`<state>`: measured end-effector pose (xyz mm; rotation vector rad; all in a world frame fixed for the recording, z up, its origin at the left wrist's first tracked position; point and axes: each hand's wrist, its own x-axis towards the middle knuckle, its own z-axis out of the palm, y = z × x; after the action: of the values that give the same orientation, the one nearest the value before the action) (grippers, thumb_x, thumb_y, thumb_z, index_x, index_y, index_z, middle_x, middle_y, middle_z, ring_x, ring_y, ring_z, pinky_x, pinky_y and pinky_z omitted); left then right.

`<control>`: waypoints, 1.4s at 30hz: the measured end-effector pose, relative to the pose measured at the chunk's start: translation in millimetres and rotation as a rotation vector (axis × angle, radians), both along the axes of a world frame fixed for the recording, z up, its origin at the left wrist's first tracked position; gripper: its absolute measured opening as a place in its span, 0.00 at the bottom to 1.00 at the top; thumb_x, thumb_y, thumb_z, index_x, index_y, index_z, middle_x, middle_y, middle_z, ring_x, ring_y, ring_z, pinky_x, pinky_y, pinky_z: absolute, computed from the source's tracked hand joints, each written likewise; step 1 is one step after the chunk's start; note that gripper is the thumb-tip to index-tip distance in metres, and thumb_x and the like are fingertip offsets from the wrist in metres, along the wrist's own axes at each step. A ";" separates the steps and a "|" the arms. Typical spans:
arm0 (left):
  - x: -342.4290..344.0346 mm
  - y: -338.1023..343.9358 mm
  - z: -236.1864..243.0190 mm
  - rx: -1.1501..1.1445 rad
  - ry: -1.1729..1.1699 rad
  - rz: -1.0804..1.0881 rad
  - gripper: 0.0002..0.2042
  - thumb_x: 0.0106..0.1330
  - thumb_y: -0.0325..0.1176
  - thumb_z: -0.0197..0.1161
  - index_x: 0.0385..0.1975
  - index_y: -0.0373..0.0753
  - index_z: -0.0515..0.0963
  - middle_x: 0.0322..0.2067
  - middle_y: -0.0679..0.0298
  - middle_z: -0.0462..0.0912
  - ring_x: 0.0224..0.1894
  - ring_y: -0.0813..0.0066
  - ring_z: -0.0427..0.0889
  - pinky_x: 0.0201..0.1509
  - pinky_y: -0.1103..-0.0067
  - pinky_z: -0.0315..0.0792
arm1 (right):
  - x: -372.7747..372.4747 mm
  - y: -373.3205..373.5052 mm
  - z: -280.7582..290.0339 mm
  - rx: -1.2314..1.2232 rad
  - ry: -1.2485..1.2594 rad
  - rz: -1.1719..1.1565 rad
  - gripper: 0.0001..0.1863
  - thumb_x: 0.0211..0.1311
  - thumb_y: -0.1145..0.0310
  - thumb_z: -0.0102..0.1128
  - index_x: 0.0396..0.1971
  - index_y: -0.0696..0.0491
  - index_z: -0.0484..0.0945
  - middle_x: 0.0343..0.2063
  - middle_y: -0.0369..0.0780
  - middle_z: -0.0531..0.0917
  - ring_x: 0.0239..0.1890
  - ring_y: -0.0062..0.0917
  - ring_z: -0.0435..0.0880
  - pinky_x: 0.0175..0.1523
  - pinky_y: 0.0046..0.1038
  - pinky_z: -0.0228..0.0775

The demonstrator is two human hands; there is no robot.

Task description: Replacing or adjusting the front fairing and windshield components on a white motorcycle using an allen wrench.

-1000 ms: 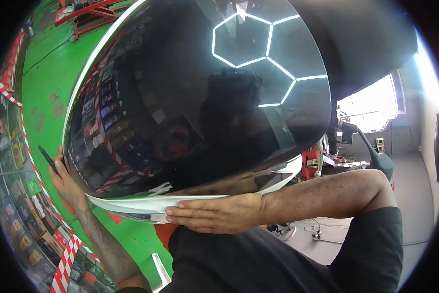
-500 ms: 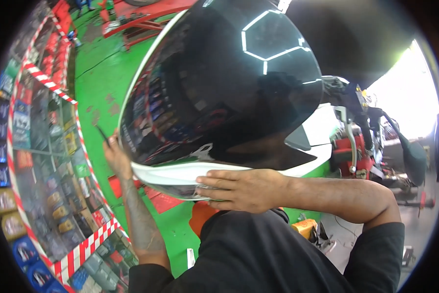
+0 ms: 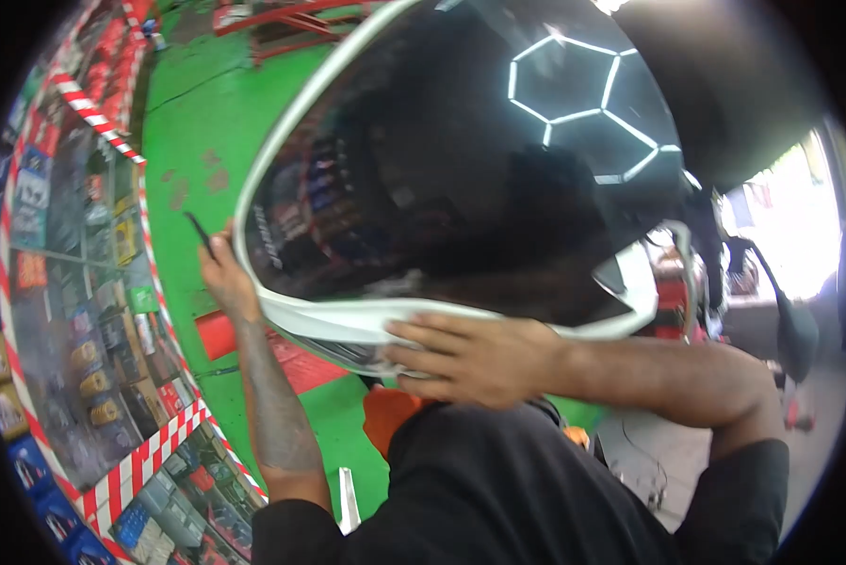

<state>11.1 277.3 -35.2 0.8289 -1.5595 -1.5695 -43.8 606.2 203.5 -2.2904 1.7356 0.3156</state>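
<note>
A large motorcycle front fairing (image 3: 338, 313), white-rimmed with a glossy dark windscreen (image 3: 442, 198), fills the middle of the view. Hexagonal lights reflect in the screen. My left hand (image 3: 227, 281) is at the fairing's left edge, fingers closed round a slim black tool (image 3: 197, 232) whose kind I cannot make out; its end sticks out up and to the left. Flat against the white lower rim lies my right hand (image 3: 470, 358), fingers stretched out toward the left and slightly apart. Its thumb is hidden.
On the left stands a glass display case (image 3: 74, 282) edged with red-and-white tape, packed with boxed goods. A red lift frame (image 3: 300, 26) is at the far side of the green floor (image 3: 192, 122). To the right are a lever (image 3: 679, 254) and a mirror (image 3: 797, 334).
The fairing and its reflections appear shifted and turned a little to the right, while the display case has slid left in view. Both hands keep nearly the same places on the fairing.
</note>
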 end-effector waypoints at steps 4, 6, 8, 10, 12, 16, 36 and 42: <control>5.1 -17.7 -27.6 -0.001 0.101 0.057 0.17 0.87 0.37 0.45 0.55 0.27 0.74 0.51 0.50 0.87 0.55 0.63 0.85 0.65 0.68 0.76 | -4.5 -14.0 -9.1 -0.064 -0.035 0.025 0.27 0.73 0.58 0.51 0.69 0.50 0.71 0.72 0.43 0.71 0.81 0.42 0.61 0.86 0.44 0.46; 8.5 -18.9 -27.9 -0.024 0.037 0.074 0.17 0.87 0.38 0.45 0.51 0.28 0.74 0.49 0.50 0.87 0.52 0.62 0.87 0.61 0.67 0.78 | -4.2 -1.6 -11.3 -0.079 -0.084 0.027 0.25 0.73 0.60 0.52 0.66 0.49 0.73 0.70 0.43 0.73 0.80 0.42 0.61 0.86 0.43 0.47; 9.4 -10.7 -24.5 -0.063 0.000 0.156 0.17 0.87 0.39 0.46 0.51 0.30 0.74 0.45 0.52 0.88 0.47 0.64 0.88 0.56 0.69 0.80 | -0.9 8.5 -4.9 -0.143 -0.200 0.061 0.21 0.71 0.63 0.54 0.61 0.51 0.78 0.66 0.43 0.77 0.78 0.40 0.65 0.85 0.41 0.50; 7.4 -5.7 -20.7 -0.081 -0.032 0.153 0.16 0.87 0.39 0.46 0.51 0.30 0.74 0.45 0.52 0.88 0.47 0.65 0.88 0.55 0.69 0.81 | 11.7 34.3 27.0 -0.132 -0.175 0.071 0.20 0.71 0.64 0.54 0.59 0.52 0.78 0.65 0.43 0.78 0.78 0.39 0.66 0.85 0.41 0.51; 13.1 -3.4 -16.0 -0.121 -0.064 0.162 0.16 0.87 0.39 0.47 0.50 0.31 0.75 0.43 0.54 0.88 0.45 0.65 0.88 0.53 0.70 0.81 | 24.9 59.4 68.5 -0.107 -0.081 0.122 0.18 0.70 0.64 0.53 0.56 0.53 0.79 0.64 0.43 0.79 0.78 0.39 0.66 0.85 0.41 0.52; 22.5 -12.5 -19.2 -0.048 -0.033 0.167 0.16 0.87 0.40 0.47 0.48 0.31 0.75 0.40 0.56 0.87 0.41 0.67 0.88 0.49 0.71 0.82 | 18.6 79.5 103.5 -0.041 0.032 0.145 0.15 0.70 0.66 0.57 0.54 0.48 0.79 0.68 0.42 0.77 0.78 0.35 0.67 0.85 0.42 0.53; 20.9 5.2 -4.0 -0.105 -0.079 0.209 0.16 0.84 0.39 0.50 0.47 0.31 0.80 0.41 0.53 0.90 0.46 0.58 0.89 0.54 0.66 0.79 | 15.7 66.3 85.8 0.187 0.145 0.077 0.23 0.75 0.61 0.48 0.67 0.44 0.73 0.76 0.38 0.68 0.80 0.34 0.62 0.86 0.40 0.46; 5.2 -15.8 -14.8 -0.053 0.033 0.213 0.16 0.85 0.39 0.50 0.48 0.30 0.80 0.42 0.54 0.90 0.45 0.64 0.88 0.54 0.68 0.79 | 19.5 -21.6 -22.9 -0.044 -0.056 0.107 0.26 0.79 0.48 0.49 0.69 0.44 0.73 0.78 0.45 0.63 0.83 0.46 0.53 0.86 0.53 0.38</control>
<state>16.3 261.4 -50.0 0.9034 -1.4322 -1.3770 -24.3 584.6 180.6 -2.4044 1.6118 0.2329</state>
